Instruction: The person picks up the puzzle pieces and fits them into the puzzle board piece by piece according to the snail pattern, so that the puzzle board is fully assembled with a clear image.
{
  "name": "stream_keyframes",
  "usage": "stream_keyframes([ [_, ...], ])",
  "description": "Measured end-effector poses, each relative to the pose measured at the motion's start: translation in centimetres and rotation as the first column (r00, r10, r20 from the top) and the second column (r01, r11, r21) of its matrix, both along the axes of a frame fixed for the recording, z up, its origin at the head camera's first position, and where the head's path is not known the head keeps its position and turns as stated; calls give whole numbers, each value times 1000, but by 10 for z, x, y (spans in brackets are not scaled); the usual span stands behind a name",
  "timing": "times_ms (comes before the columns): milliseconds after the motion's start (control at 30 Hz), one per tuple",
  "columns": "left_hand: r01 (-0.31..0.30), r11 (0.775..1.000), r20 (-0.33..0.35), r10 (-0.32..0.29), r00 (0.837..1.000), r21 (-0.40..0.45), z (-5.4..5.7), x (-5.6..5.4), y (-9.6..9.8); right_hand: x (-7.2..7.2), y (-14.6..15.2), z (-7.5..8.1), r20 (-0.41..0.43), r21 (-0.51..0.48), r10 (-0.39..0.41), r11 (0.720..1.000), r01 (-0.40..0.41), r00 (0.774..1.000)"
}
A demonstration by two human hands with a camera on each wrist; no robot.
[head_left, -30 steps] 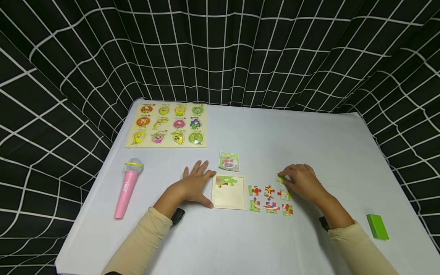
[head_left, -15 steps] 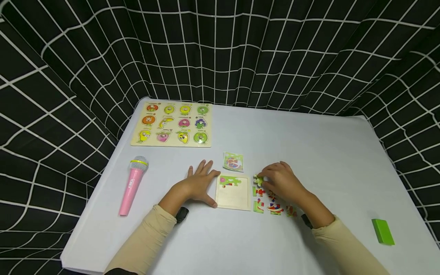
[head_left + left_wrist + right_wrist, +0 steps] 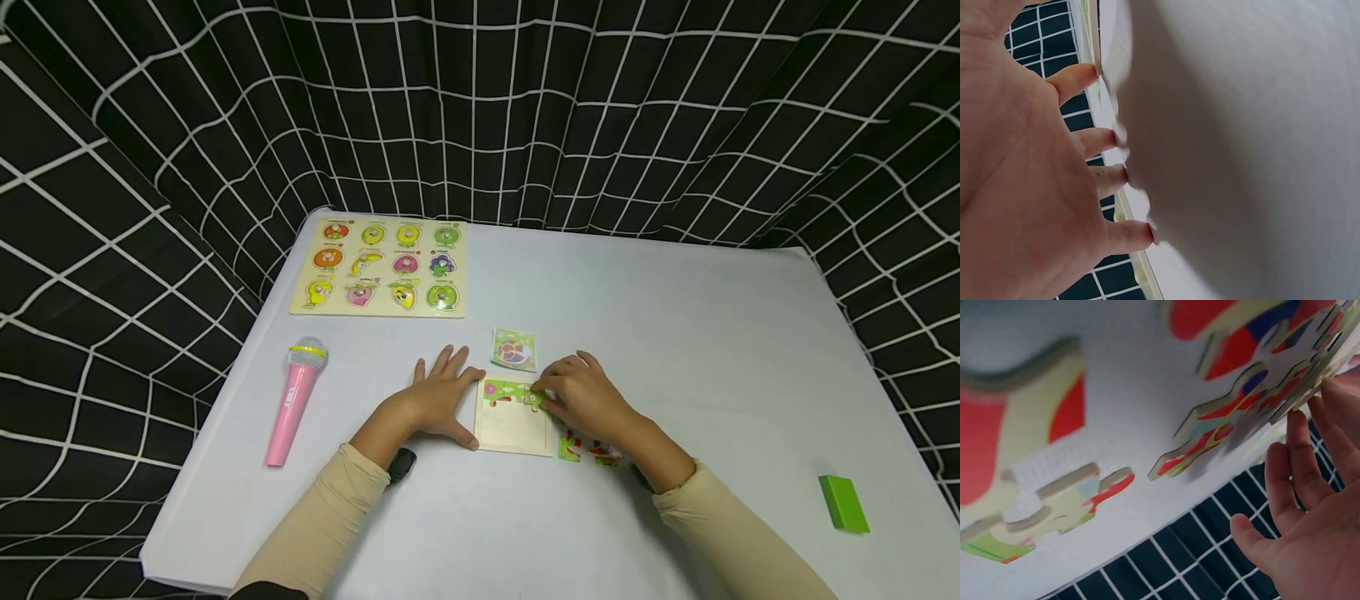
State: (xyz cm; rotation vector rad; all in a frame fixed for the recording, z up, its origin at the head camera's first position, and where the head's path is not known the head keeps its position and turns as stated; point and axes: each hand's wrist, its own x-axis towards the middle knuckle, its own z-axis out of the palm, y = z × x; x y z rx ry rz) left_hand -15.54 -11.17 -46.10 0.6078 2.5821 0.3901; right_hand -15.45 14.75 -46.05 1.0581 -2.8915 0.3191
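Observation:
A square wooden puzzle board (image 3: 513, 432) lies mid-table, with joined green pieces (image 3: 504, 390) along its far edge. My left hand (image 3: 435, 406) rests at the board's left side, fingers spread, index finger and thumb against that edge near its two corners. With thumb and fingers my right hand (image 3: 588, 402) pinches a green puzzle piece (image 3: 533, 398) at the board's far right corner, beside the joined pieces. Loose puzzle pieces (image 3: 570, 447) lie right of the board, partly hidden beneath the right hand. Up close in the right wrist view, several loose pieces (image 3: 1063, 506) show.
Just beyond the board is a small picture card (image 3: 514, 349). At the far left lies a wooden fruit puzzle (image 3: 378, 268), with a pink toy microphone (image 3: 295, 400) nearer. A green block (image 3: 844, 503) sits at the right. A black gridded curtain (image 3: 495, 108) surrounds the white table (image 3: 690, 333).
My right hand has picked up the green piece from the loose group and carried it left onto the board's far right corner. The left hand stays at the board; the head view shifted slightly.

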Motion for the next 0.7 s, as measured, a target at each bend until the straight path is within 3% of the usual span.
stream_keyframes([
  [233, 4, 1000, 4, -4, 1000, -8, 3, 1, 1, 2, -4, 0, -51, 20, -19, 1000, 20, 999],
  [367, 6, 1000, 1, -6, 1000, -10, 3, 1, 2, 4, -5, 2, -32, 30, -36, 999, 37, 999],
  [533, 6, 1000, 8, -6, 1000, -12, 2, 0, 2, 3, 0, 8, 83, 2, -37, 999, 37, 996],
  [700, 7, 1000, 12, -7, 1000, -19, 1, -1, 1, 3, 11, 17, 230, -79, -13, 996, 31, 973],
])
